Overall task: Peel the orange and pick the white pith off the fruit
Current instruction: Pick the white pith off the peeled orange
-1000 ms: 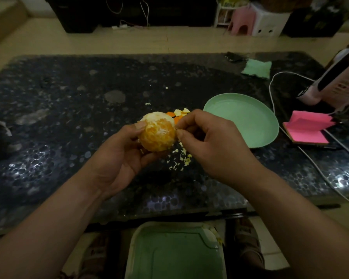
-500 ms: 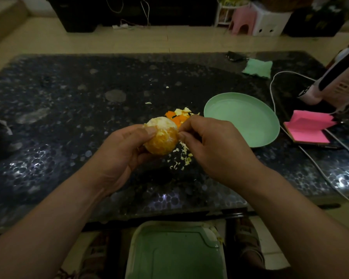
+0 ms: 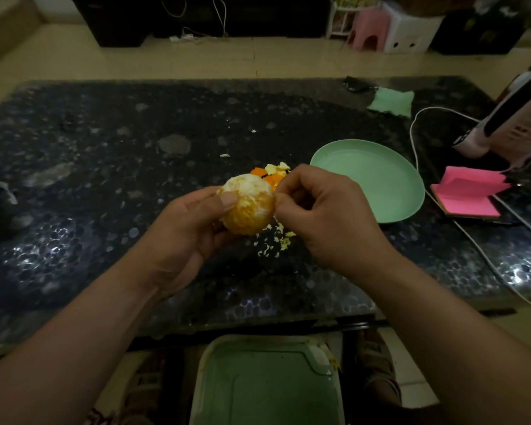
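While cradling the round, mostly peeled orange [image 3: 247, 207] in the air just above the dark speckled stone table [image 3: 105, 179], clasp it in the curled left hand [image 3: 181, 237], thumb laid across the near face, firmly but without squeezing juice from the segments. Work with the right hand [image 3: 325, 216], thumb and forefinger pinched together on a shred of the white pith [image 3: 246, 187] at the fruit's right flank. Pull along the segment lines rather than across, likely sparing the thin membrane. Turn next towards the thick pale patch on the top, judged the largest part left. Drop scraps onto the pale pith crumbs [image 3: 276, 240] on the table just beneath, near the small heap of orange peel pieces [image 3: 272, 174] behind the fruit. Leave the round mint-green plate [image 3: 411, 191], just to the right, for the cleaned fruit, probably its purpose. Mind the white cable [image 3: 417, 124] beyond.
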A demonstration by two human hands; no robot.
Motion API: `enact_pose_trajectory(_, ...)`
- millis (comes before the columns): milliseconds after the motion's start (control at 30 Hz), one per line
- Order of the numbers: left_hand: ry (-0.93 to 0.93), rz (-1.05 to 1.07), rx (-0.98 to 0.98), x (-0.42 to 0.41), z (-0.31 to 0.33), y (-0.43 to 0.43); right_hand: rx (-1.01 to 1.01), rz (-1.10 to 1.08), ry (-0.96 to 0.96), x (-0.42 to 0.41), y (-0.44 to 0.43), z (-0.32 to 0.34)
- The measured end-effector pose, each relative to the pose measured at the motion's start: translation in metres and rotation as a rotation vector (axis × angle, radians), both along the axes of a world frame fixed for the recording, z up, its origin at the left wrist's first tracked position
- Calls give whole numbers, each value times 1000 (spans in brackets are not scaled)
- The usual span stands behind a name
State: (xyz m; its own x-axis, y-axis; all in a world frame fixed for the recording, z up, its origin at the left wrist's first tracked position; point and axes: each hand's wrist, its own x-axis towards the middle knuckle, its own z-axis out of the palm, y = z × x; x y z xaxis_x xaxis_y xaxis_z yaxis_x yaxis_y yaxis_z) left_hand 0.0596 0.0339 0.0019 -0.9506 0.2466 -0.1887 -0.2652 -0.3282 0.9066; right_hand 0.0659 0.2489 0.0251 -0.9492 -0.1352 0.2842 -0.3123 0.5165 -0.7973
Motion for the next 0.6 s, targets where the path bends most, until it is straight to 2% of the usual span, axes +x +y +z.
enact_pose_trajectory(167, -17, -38, 78, 0, 4, -1, -205, 38, -136, -2, 1, 4)
enact_pose_trajectory(367, -50, -63, 203, 3, 9, -3, -329, 22, -230, -3, 2, 5)
enact_pose_trajectory(500, -65, -67, 241, 4, 12, -6, -307, 30, -276, -5, 6, 6)
enact_pose_trajectory(600, -61, -52, 213, 2, 10, -6, -237, 51, -226, -4, 5, 8)
